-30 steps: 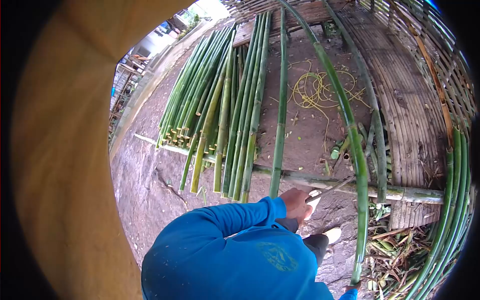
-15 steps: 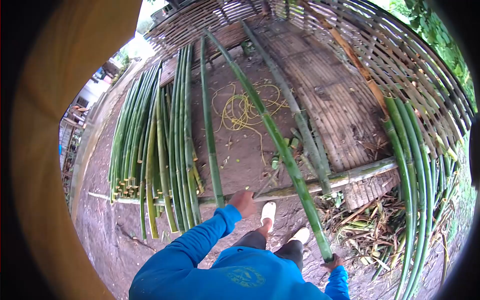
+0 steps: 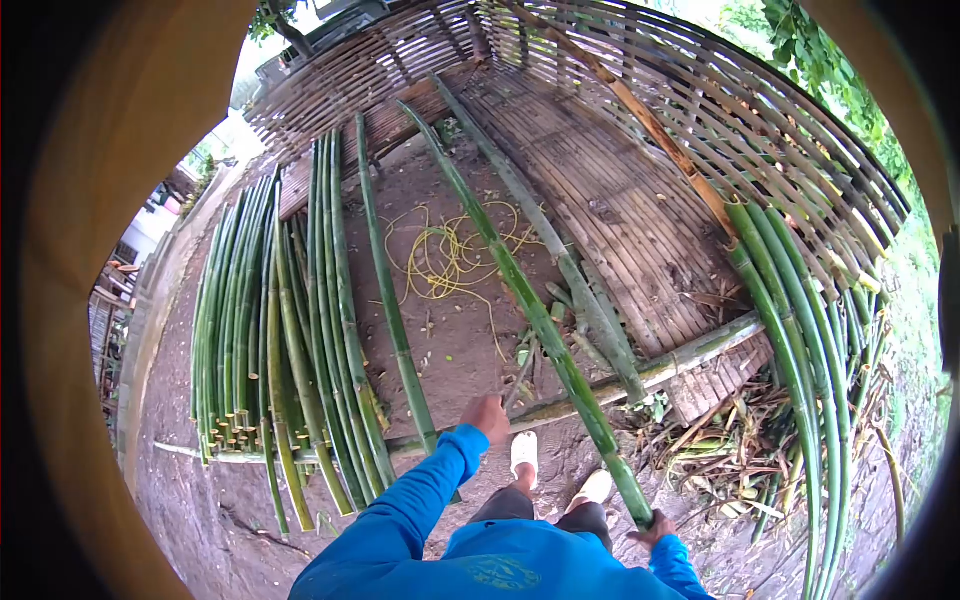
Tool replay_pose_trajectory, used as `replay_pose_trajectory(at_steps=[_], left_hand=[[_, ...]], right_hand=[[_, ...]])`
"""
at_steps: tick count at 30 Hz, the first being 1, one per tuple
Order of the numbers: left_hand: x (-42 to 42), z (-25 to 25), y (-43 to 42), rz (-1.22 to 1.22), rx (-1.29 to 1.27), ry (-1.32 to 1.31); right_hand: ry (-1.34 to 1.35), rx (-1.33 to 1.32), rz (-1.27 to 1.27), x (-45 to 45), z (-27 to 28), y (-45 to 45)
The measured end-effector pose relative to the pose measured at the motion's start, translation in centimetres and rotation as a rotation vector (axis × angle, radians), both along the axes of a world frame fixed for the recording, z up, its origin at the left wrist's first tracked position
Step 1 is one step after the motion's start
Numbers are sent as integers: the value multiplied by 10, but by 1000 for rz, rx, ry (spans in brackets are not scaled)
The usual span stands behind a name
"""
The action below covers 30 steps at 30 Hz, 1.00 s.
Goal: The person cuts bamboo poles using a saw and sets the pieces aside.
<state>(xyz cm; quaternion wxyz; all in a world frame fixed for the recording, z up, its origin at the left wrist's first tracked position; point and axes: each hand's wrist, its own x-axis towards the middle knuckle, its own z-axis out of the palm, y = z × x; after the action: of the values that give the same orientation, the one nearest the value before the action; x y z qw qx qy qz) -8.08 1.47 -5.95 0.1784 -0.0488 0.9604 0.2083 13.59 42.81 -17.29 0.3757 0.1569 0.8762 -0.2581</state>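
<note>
Right grip point(image 3: 656, 528) is wrapped around the near end of the pole point(image 3: 527, 299), on the near side of the crossbar point(image 3: 690, 363). From there the pole's long axis runs forward and leftward over the crossbar, nearly all of it ahead of that grip. Beyond the crossbar lie the platform point(image 3: 600, 200) and the rope point(image 3: 440, 288). Left grip point(image 3: 487, 418), near the crossbar in view, clasps a blade point(image 3: 521, 377).

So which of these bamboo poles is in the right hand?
The green pole crossing the right part of the yellow rope in view; it alone has its near end in the right hand.
</note>
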Motion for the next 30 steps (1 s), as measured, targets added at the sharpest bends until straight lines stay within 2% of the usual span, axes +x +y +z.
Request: replay_pose_trajectory(at_steps=[5,8,10,12,14,18,19,21,23,24,26,30], left_hand=[[-20,18,-8,17,11,76],[-27,24,-19,-54,-24,-15],[-22,18,-26,-48,38,87],[-16,18,-31,0,86,139],[-3,28,-32,89,116,130],[38,58,-54,72,243,107],[50,70,-58,53,260,98],[75,82,-71,30,238,47],[97,94,-77,34,323,-19],[95,97,-75,50,363,-18],[91,105,-55,17,425,-84],[88,76,-37,-133,474,-119]], right_hand=[[-47,94,-109,-36,-8,-45],[-14,71,-99,-65,-9,-60],[53,44,-140,-88,20,-77],[91,80,-156,-100,4,-83],[155,78,-173,-110,-8,-86],[-19,62,-100,-131,-20,-96],[24,45,-105,-128,-44,-94],[42,9,-127,-130,-45,-94],[-30,34,-142,-134,-29,-96],[-30,34,-155,-142,4,-99],[16,65,-207,-137,-20,-96],[-30,68,-194,-138,-17,-93]])
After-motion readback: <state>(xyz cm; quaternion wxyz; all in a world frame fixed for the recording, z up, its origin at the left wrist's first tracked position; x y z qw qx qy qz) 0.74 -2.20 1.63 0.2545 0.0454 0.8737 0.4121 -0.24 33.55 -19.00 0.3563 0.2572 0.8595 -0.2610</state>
